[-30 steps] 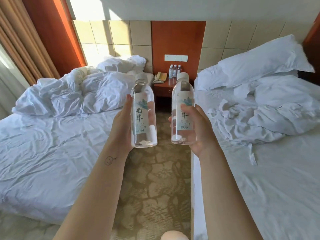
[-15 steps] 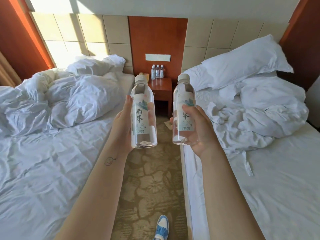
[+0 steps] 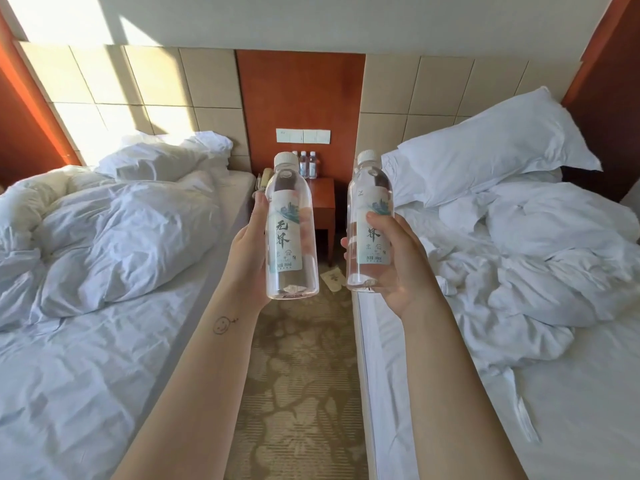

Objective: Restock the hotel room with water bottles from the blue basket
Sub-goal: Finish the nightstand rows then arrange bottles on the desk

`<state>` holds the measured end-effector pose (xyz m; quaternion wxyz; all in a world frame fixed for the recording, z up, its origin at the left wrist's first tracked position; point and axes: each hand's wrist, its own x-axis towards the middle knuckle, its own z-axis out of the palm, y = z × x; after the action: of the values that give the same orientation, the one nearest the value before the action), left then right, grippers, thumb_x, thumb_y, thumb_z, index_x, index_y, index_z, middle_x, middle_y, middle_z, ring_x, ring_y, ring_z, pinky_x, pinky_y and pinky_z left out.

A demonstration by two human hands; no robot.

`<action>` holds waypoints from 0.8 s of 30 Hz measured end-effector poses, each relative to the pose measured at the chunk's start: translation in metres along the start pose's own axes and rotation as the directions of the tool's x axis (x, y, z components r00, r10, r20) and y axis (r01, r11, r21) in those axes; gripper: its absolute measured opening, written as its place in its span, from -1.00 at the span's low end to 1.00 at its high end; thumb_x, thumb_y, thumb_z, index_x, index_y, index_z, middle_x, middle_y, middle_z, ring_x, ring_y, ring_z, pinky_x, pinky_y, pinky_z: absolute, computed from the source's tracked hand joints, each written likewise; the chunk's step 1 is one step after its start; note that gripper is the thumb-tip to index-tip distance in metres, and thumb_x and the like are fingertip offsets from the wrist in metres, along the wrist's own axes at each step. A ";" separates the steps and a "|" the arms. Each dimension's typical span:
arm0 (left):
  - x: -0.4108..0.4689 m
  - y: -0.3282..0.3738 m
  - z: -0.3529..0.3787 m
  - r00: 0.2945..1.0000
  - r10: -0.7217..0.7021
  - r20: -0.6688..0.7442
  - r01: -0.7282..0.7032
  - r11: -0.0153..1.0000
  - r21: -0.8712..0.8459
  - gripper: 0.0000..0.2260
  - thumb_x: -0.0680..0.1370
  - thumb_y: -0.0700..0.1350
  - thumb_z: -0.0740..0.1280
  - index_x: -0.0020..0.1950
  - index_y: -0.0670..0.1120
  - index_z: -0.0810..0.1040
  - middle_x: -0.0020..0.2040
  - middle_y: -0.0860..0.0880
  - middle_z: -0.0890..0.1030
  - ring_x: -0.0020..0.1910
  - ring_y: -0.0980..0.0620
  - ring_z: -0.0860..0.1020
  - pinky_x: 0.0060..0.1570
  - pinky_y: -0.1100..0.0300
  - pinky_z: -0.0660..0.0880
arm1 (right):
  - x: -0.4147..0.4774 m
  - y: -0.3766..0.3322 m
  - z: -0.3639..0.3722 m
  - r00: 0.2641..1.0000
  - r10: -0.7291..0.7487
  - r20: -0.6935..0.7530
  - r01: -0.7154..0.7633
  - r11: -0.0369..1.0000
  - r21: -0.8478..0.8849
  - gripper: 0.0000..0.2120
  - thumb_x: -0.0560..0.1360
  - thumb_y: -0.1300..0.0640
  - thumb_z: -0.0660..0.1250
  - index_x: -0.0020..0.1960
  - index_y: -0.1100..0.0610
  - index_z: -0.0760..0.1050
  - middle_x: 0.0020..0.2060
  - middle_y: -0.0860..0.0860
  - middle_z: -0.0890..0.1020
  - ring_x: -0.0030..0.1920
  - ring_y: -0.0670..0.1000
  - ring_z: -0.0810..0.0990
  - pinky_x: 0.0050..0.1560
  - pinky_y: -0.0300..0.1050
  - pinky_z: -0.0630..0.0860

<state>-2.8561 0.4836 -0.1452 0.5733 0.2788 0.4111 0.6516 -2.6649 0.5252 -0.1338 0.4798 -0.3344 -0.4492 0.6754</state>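
Holding a water bottle upright in each hand, the person faces the carpet (image 3: 298, 393) between the left bed (image 3: 86, 358) and the right bed (image 3: 554, 393). The left hand (image 3: 249, 261) wraps round the left bottle (image 3: 291, 230) from the side. The right hand (image 3: 398, 268) curls round the right bottle (image 3: 369, 202), thumb across its label. Ahead, the bedside table (image 3: 323, 202) carries what look like three small bottles (image 3: 308, 164), partly hidden.

3 bottles (image 3: 308, 167) on nightstand (image 3: 323, 202) between left bed (image 3: 86, 358) and right bed (image 3: 571, 393)
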 end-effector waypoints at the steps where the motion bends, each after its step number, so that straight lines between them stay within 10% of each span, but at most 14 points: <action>1: 0.011 0.000 0.002 0.999 -0.021 0.031 0.022 0.998 -0.057 -0.29 0.37 0.37 0.36 0.35 -0.07 0.53 0.10 -0.03 0.58 -0.06 0.05 0.60 -0.05 0.12 0.49 | 0.011 0.000 -0.003 1.000 0.006 -0.001 -0.006 1.000 0.005 -0.51 0.35 0.00 0.44 0.24 0.09 0.47 -0.15 0.09 0.69 -0.14 0.10 0.69 -0.17 0.02 0.59; 24: 0.334 0.066 -0.040 0.998 -0.028 0.061 0.033 0.997 -0.075 -0.56 0.53 0.25 0.28 0.15 -0.08 0.61 -0.07 -0.05 0.68 -0.17 0.01 0.68 -0.25 0.14 0.60 | 0.333 0.017 0.030 0.999 0.025 -0.048 -0.025 1.000 0.006 -0.51 0.35 -0.02 0.44 0.24 0.04 0.48 -0.14 0.06 0.69 -0.09 0.07 0.69 -0.08 0.05 0.60</action>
<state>-2.9856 0.8004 -0.1452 0.6055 0.2696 0.3729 0.6493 -2.8019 0.8303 -0.1450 0.4827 -0.3549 -0.4316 0.6744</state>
